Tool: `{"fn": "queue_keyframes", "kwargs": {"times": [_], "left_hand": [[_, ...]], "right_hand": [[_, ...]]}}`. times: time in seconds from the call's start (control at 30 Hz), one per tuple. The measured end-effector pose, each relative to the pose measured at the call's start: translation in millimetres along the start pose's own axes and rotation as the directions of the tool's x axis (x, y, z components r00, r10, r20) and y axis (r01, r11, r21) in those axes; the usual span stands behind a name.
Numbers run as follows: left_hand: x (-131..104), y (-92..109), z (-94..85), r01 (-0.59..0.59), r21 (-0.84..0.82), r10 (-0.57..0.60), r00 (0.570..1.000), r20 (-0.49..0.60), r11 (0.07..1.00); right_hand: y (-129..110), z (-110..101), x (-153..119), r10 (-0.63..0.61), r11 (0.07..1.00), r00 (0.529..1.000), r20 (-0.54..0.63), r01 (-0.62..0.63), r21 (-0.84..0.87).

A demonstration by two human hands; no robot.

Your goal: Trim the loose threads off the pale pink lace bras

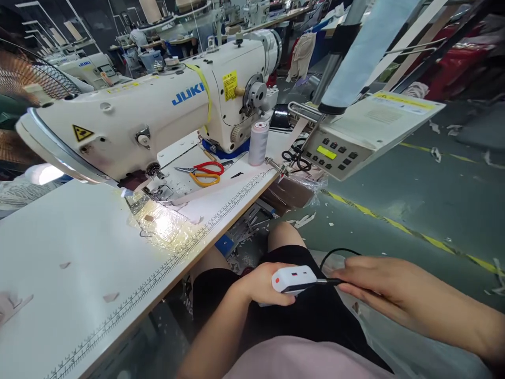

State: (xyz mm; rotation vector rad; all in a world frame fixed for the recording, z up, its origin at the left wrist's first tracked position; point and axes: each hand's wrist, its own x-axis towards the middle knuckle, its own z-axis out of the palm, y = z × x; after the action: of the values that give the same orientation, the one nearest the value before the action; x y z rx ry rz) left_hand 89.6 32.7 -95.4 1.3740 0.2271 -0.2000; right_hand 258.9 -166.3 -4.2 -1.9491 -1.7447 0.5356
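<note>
Over my lap, my left hand [263,284] is closed round a small white device [295,278] that looks like a power bank, with port openings and an orange-red mark on its end. A black cable [333,252] runs to it, and its metal-coloured plug [325,281] meets the device's right end. How deep the plug sits in the device I cannot tell. My right hand [371,281] pinches the plug's black grip between thumb and fingers. Both hands are off the table, to the right of its front edge.
A white JUKI sewing machine [158,100] stands on the white table [79,237]. Red-handled and yellow-handled scissors [205,172] and a thread cone [259,145] lie or stand near its base. A control box [335,152] juts out at right. Fabric scraps [111,297] dot the table.
</note>
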Motion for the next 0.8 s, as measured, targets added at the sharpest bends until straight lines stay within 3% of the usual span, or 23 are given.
{"fn": "queue_keyframes", "kwargs": {"times": [0.07, 0.13, 0.27, 0.43, 0.53, 0.8], "left_hand": [[-1.4, 3.9, 4.8, -0.060, 0.220, 0.037, 0.994, 0.106, 0.974], [-2.6, 7.2, 8.6, -0.114, 0.337, 0.060, 0.984, 0.167, 0.934], [-4.8, 10.3, 11.3, -0.139, 0.432, 0.048, 0.975, 0.215, 0.891], [-0.5, 7.5, 10.6, -0.134, 0.504, -0.003, 0.965, 0.262, 0.853], [6.6, 3.0, 9.4, -0.099, 0.488, -0.054, 0.956, 0.288, 0.867], [15.8, -15.6, -0.8, 0.046, 0.380, -0.174, 0.934, 0.311, 0.924]], "right_hand": [[-7.2, -3.0, 6.7, -0.052, 0.991, 0.991, 0.127, 0.067, -0.117], [-12.4, -4.1, 12.9, -0.064, 0.978, 0.964, 0.257, 0.112, -0.178], [-19.0, -6.4, 23.3, -0.060, 0.967, 0.923, 0.381, 0.148, -0.206], [-30.7, -13.5, 38.7, 0.041, 0.949, 0.844, 0.534, 0.134, -0.285], [-36.4, -12.8, 46.4, 0.087, 0.937, 0.817, 0.570, 0.127, -0.325], [-25.1, 8.1, 42.1, 0.105, 0.943, 0.862, 0.496, 0.073, -0.326]]}}
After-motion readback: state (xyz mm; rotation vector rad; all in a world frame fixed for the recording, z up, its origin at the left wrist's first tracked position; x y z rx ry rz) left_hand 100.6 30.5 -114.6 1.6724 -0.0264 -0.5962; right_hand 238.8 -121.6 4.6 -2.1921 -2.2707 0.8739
